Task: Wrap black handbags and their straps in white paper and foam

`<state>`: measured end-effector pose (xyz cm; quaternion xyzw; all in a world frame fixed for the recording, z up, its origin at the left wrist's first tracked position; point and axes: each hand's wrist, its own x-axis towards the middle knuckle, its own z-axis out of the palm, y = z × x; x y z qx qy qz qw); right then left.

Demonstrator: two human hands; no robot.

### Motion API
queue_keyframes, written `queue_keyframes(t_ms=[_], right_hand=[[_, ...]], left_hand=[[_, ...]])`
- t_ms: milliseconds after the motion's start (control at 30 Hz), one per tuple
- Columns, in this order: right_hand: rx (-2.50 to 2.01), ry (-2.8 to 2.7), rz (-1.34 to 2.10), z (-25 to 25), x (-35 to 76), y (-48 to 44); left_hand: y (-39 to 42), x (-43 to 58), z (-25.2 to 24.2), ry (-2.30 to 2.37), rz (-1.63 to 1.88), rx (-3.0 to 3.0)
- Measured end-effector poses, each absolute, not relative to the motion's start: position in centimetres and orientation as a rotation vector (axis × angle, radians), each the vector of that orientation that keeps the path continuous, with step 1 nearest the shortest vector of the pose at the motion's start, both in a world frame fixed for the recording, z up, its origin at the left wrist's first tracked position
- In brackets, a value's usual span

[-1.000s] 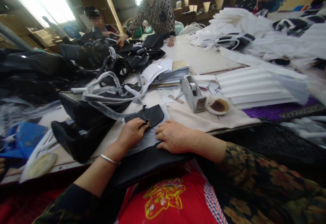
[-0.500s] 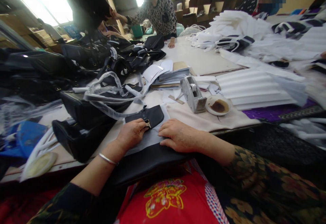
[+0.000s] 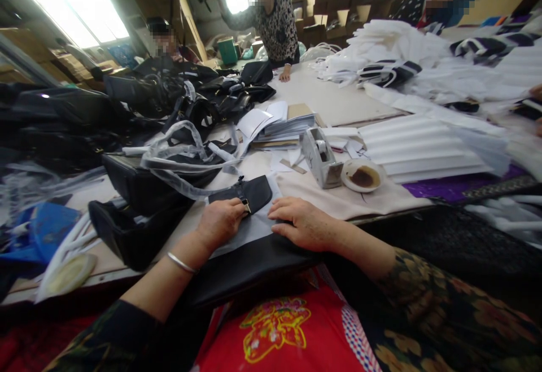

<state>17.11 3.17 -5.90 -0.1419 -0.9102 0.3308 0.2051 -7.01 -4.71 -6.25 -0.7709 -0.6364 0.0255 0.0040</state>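
A black bag (image 3: pixel 254 260) lies in front of me at the table edge, with a sheet of white tissue paper (image 3: pixel 249 234) over it. On the paper rests the bag's small black flap (image 3: pixel 259 191), which has a strap with a gold buckle (image 3: pixel 247 206). My left hand (image 3: pixel 222 219), with a silver bangle at the wrist, pinches the buckle strap; its fingertips are partly hidden. My right hand (image 3: pixel 300 222) lies palm down on the paper's right edge and the bag, thumb apart from the fingers, holding nothing.
Black bags (image 3: pixel 139 231) and clear-wrapped handles (image 3: pixel 182 160) crowd the left. Ahead stand a paper stack (image 3: pixel 283 126), a tape dispenser (image 3: pixel 319 157) and a bowl of brown paste (image 3: pixel 363 175). White foam sheets (image 3: pixel 423 143) lie to the right. Co-workers stand around the table.
My right hand has slid slightly right, its fingers a little more apart. My left hand stays at the buckle. Across the table, a co-worker's raised arm and a dark bag have moved.
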Motion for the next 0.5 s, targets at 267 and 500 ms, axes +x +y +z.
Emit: queue_keyframes(t_ms=[267, 500], right_hand=[[-0.383, -2.473, 0.961, -6.2, 17.3, 3.1], [-0.381, -2.463, 0.964, -6.1, 17.4, 3.2]], left_hand=[[-5.0, -7.3, -6.9, -2.014, -0.035, -2.425], [-5.0, -8.0, -6.8, -2.16, -0.336, -2.447]])
